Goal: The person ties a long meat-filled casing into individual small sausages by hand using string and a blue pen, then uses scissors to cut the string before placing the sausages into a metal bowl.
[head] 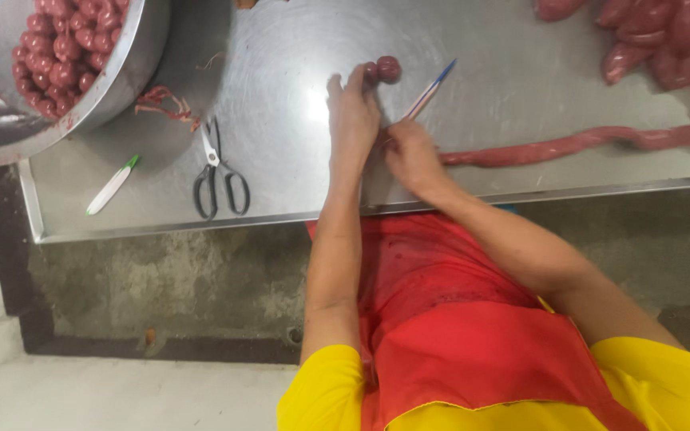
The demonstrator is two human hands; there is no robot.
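My left hand (353,112) reaches across the steel table (297,48), and its fingertips pinch two small round sausage balls (382,70). My right hand (413,156) sits just beside it, closed around a thin white stick with a blue tip (431,92) that points up and to the right. A long pink sausage rope (569,145) runs from the right side of the table to my right hand, and its end is hidden under that hand. I am wearing a yellow shirt and a red apron (457,335).
A large metal bowl (125,84) at the top left holds several pink sausage balls (61,48). Reddish string scraps (168,105), black-handled scissors (219,172) and a green-and-white pen (111,185) lie to the left of my hands. More sausages (664,40) are piled at the top right. The table's front edge (201,226) runs below.
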